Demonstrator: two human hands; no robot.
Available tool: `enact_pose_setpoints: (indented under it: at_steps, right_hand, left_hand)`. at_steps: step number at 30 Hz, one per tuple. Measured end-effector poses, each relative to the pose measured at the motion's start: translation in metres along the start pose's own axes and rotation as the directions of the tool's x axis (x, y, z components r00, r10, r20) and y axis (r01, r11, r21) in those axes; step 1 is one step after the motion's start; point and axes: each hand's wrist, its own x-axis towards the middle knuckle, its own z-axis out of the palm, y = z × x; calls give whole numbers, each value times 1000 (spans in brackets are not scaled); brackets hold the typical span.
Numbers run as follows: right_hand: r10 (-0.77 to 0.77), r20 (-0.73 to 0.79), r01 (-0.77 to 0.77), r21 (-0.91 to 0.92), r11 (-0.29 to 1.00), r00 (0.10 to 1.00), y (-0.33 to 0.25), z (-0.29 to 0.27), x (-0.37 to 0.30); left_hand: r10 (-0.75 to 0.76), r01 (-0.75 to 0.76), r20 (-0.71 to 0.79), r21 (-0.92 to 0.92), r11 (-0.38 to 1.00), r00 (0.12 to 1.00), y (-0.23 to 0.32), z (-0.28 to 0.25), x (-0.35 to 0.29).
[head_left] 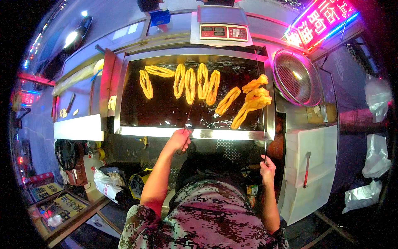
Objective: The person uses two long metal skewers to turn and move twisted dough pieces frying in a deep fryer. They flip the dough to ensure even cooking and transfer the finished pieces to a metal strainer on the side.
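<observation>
A wide rectangular fryer point(195, 133) with a metal rim holds dark oil. Several golden fried dough loops point(190, 85) float in it, mostly in a row toward the far side. My left hand point(179, 140) is closed around a thin metal stick point(190, 112) at the near rim, its far end reaching the middle loops. Near the right corner, my right hand point(268, 167) grips another long thin stick point(263, 128). That stick runs up past a bunch of dough pieces point(257, 99) overlapping at the right edge; whether it goes through them I cannot tell.
Right of the fryer sits a round wire basket point(296, 76). Nearer stands a white box point(313, 162) with a red-handled tool point(306, 170) on it. Beyond the far rim is a scale point(224, 31). A reddish board point(111, 83) stands left, beside a worktop point(78, 97).
</observation>
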Motion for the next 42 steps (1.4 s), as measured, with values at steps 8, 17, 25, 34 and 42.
enact_pose_setpoints:
  at_steps: [8, 17, 25, 34, 42]
  right_hand:
    - [-2, 0, 2, -46, 999, 1000, -5, 21, -3]
    - [-8, 37, 9, -22, 1000, 999, -5, 35, -4]
    - [21, 25, -20, -47, 999, 999, -9, 49, -6]
    - [10, 43, -8, -52, 999, 999, -9, 60, -8]
    - [22, 24, -22, -26, 999, 999, -11, 70, -13]
  left_hand:
    - [9, 8, -138, 120, 993, 990, -1, -27, -48]
    - [-57, 106, -185, 267, 958, 981, -29, -38, -49]
    - [-49, 36, -60, -198, 980, 997, -41, -76, -60]
    - [101, -39, -228, 260, 965, 968, -60, -100, -15]
    - [68, -7, 101, -510, 860, 993, -33, -126, -59]
